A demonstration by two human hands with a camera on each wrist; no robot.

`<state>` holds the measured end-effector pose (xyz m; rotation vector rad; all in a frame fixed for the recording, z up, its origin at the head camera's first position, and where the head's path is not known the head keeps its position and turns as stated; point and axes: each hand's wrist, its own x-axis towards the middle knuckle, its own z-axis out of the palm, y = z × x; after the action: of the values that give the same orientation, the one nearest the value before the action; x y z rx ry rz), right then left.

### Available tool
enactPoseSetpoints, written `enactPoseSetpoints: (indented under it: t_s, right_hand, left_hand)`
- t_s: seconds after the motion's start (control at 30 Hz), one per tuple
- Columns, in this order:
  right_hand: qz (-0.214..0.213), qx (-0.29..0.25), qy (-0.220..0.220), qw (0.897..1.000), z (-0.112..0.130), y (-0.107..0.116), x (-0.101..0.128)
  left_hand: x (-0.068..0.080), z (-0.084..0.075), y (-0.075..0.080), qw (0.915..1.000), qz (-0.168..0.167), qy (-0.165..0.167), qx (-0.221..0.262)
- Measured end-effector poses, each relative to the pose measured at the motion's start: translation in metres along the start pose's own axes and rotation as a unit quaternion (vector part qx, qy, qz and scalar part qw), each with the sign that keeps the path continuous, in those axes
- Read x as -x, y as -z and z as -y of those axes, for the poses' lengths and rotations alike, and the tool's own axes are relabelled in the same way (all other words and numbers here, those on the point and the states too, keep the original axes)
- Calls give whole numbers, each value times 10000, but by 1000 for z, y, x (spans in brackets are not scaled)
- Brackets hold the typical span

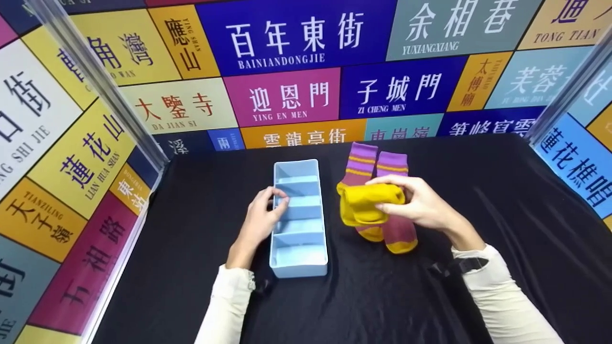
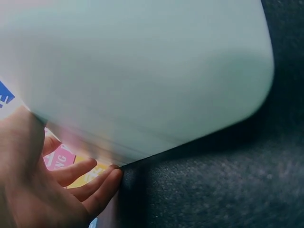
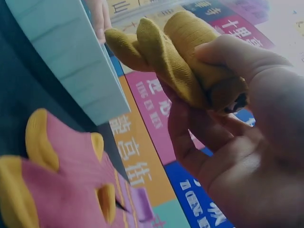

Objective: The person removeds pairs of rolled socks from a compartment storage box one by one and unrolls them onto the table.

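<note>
While the left hand (image 1: pixel 260 217) steadies the tray (image 1: pixel 299 260), yellow socks (image 1: pixel 366 204) half-hide pink ones (image 1: pixel 399 234).

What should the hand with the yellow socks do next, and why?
Probably carry the rolled yellow socks left and lower them into one of the blue divided box's compartments. The right hand already has a grip on the bundle just beside the box, the compartments look empty, and the left hand rests on the box's left wall, steadying it.
</note>
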<state>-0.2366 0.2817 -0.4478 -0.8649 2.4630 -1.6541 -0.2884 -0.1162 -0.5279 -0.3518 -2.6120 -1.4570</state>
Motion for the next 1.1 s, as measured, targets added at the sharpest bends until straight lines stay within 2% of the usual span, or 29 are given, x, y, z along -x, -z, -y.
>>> enactPoseSetpoints:
  t_s: [0.2, 0.33, 0.47, 0.6, 0.73, 0.9, 0.97, 1.1]
  right_hand:
    - [-199, -105, -65, 9997, -13, 15, 18]
    - [-326, -96, -116, 9994, -26, 27, 29]
    - [-451, -48, -275, 9986, -41, 42, 41]
    - [-502, -40, -500, 9975, -58, 54, 53]
    - [-343, 14, -670, 9972, -70, 65, 61]
    - [-247, 155, -918, 9954, -80, 78, 72]
    - [-264, 188, -1000, 9945, -84, 83, 77]
    - [-294, 188, -1131, 9930, -92, 88, 84]
  left_hand:
    - [1, -5, 5, 9982, -84, -199, -564]
    - [3, -16, 9, 9916, -310, -399, -1195]
    - [4, -32, 7, 9824, -562, -817, -1586]
    - [5, -57, -3, 9754, -682, -1392, -1568]
    - [9, -85, -16, 9705, -471, -1884, -1431]
    - [21, -121, -37, 9637, 160, -2245, -1440]
    - [26, -134, -47, 9584, 381, -2416, -1472]
    - [37, -156, -71, 9424, 704, -2850, -1603]
